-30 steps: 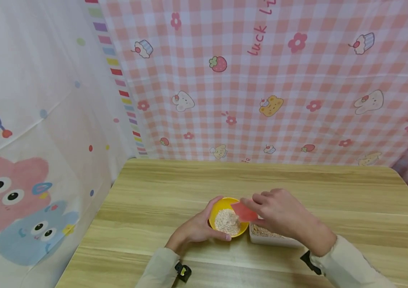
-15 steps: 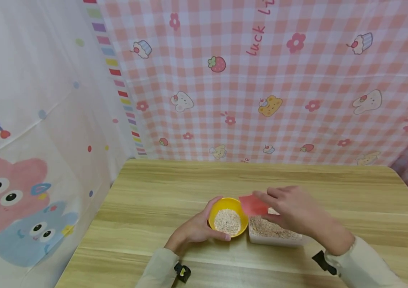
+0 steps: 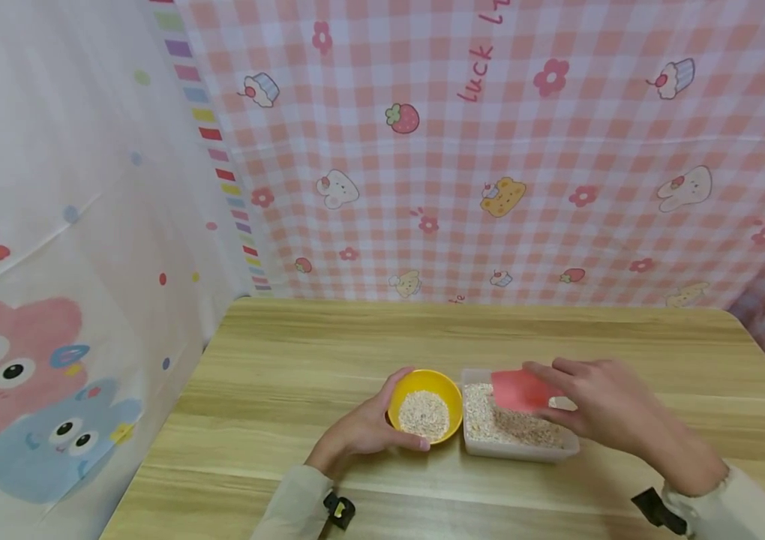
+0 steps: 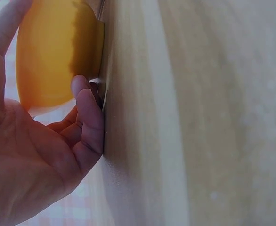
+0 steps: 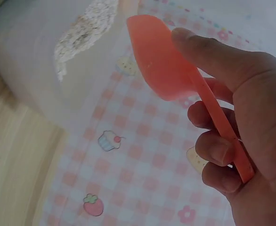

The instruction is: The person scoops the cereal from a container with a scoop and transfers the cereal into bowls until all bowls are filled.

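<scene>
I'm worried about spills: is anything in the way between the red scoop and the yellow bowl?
Nothing visible is: the right hand holds the red scoop above the tub, which sits beside the yellow bowl.

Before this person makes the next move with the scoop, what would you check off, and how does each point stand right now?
1. Bowl upright on the table: ok.
2. Bowl steadied: ok, the left hand holds its side.
3. Room left in the bowl: ok, the oats lie below its rim.
4. Scoop firmly held: ok, the fingers of the right hand curl round its handle.
5. Tub steadied by a hand: not ok, neither hand grips it.
6. Scoop empty: cannot tell, its inside is hidden.
</scene>
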A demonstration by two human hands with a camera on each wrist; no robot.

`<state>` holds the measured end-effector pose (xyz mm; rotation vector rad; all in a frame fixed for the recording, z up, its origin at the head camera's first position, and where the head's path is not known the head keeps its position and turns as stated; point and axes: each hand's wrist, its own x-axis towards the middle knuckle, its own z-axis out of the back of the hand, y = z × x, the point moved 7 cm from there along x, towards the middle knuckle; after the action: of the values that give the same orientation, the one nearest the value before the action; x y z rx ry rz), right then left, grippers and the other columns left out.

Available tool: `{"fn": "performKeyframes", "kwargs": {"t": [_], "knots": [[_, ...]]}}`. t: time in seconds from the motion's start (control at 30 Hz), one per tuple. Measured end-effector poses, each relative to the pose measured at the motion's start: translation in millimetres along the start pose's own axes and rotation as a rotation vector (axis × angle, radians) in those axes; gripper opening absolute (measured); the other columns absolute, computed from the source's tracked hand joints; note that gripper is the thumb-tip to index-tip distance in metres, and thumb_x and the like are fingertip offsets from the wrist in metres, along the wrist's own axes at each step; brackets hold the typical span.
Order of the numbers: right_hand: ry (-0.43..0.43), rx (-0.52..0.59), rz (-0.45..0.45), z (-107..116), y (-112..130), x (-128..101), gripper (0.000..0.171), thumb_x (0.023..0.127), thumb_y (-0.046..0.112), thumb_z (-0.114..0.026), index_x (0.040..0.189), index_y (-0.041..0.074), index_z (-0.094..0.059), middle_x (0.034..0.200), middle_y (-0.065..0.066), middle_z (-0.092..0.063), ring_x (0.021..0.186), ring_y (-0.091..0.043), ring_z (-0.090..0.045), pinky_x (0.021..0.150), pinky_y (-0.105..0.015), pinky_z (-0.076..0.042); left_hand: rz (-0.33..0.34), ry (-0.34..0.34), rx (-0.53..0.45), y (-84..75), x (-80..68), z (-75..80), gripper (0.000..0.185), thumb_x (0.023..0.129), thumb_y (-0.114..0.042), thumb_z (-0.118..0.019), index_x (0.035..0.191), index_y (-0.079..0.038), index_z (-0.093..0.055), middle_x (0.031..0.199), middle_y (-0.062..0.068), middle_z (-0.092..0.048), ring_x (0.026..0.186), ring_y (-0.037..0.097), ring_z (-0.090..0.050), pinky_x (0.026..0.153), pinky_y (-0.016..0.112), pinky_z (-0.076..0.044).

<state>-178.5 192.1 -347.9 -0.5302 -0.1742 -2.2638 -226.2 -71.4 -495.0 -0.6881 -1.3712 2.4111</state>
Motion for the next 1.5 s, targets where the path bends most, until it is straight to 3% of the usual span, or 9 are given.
{"fn": "performKeyframes", "kwargs": {"t": [0.1, 0.2, 0.27, 0.5, 0.8, 1.17, 1.37, 1.5], "knots": [[0.021, -0.009, -0.011, -2, -3, -5, 0.053, 0.079, 0.050, -0.079, 0.118, 0.016, -0.070, 0.072, 0.013, -0.054, 0.053, 0.006, -0.029, 0.047, -0.017, -0.026, -0.004, 0.001, 0.001, 0.5, 0.4, -0.1, 0.116, 0.069, -0.043, -0.090, 0.157, -0.035, -0.015, 0.151, 0.010, -0.043, 0.131, 0.031, -0.044, 0.113, 0.060, -0.026], [0.059, -0.007, -0.031, -3, -6, -9, 0.056, 0.069, 0.038, -0.088, 0.117, 0.014, -0.071, 0.073, 0.011, -0.056, 0.053, 0.006, -0.031, 0.047, -0.018, -0.030, -0.012, 0.000, 0.007, 0.4, 0.8, -0.2, 0.115, 0.070, -0.042, -0.090, 0.157, -0.035, -0.014, 0.150, 0.010, -0.043, 0.131, 0.031, -0.044, 0.113, 0.060, -0.027], [0.102, 0.003, -0.059, -4, -9, -12, 0.056, 0.067, 0.035, -0.089, 0.116, 0.014, -0.071, 0.074, 0.011, -0.057, 0.053, 0.006, -0.033, 0.048, -0.020, -0.032, -0.020, -0.001, 0.009, -0.3, 0.8, 0.0, 0.116, 0.070, -0.041, -0.090, 0.157, -0.034, -0.014, 0.150, 0.011, -0.043, 0.131, 0.031, -0.044, 0.112, 0.060, -0.027], [0.300, 0.058, -0.177, -11, -20, -19, 0.054, 0.071, 0.039, -0.087, 0.116, 0.014, -0.072, 0.078, 0.013, -0.058, 0.054, 0.004, -0.041, 0.050, -0.023, -0.036, -0.026, -0.004, 0.013, -2.3, -0.1, 0.7, 0.115, 0.070, -0.039, -0.090, 0.157, -0.032, -0.015, 0.150, 0.013, -0.043, 0.131, 0.033, -0.045, 0.112, 0.061, -0.028], [0.419, 0.078, -0.235, -22, -19, -20, 0.052, 0.071, 0.039, -0.087, 0.115, 0.015, -0.073, 0.084, 0.009, -0.066, 0.060, 0.000, -0.047, 0.052, -0.026, -0.040, -0.053, -0.017, 0.032, -2.9, 0.7, 1.1, 0.116, 0.071, -0.041, -0.089, 0.158, -0.027, -0.014, 0.150, 0.012, -0.043, 0.132, 0.032, -0.045, 0.112, 0.058, -0.029], [0.588, 0.227, -0.399, -42, -24, -17, 0.047, 0.071, 0.036, -0.088, 0.111, 0.014, -0.075, 0.092, 0.004, -0.071, 0.074, -0.009, -0.056, 0.062, -0.032, -0.046, -0.068, -0.043, 0.040, -4.1, 1.3, 1.6, 0.118, 0.071, -0.041, -0.089, 0.159, -0.022, -0.013, 0.155, 0.013, -0.037, 0.139, 0.033, -0.039, 0.114, 0.057, -0.027], [0.612, 0.265, -0.433, -51, -21, -17, 0.046, 0.072, 0.034, -0.087, 0.111, 0.014, -0.075, 0.089, 0.006, -0.069, 0.073, -0.009, -0.053, 0.061, -0.031, -0.045, -0.072, -0.060, 0.065, -6.3, 0.1, 1.5, 0.119, 0.070, -0.042, -0.090, 0.159, -0.020, -0.014, 0.157, 0.013, -0.034, 0.140, 0.033, -0.037, 0.115, 0.057, -0.027], [0.607, 0.283, -0.442, -53, -20, -18, 0.044, 0.073, 0.032, -0.086, 0.112, 0.014, -0.075, 0.087, 0.006, -0.067, 0.072, -0.009, -0.051, 0.060, -0.030, -0.043, -0.070, -0.129, 0.147, -12.4, -4.2, 6.6, 0.119, 0.068, -0.048, -0.089, 0.159, -0.023, -0.016, 0.150, 0.015, -0.035, 0.134, 0.032, -0.040, 0.111, 0.057, -0.033]]}}
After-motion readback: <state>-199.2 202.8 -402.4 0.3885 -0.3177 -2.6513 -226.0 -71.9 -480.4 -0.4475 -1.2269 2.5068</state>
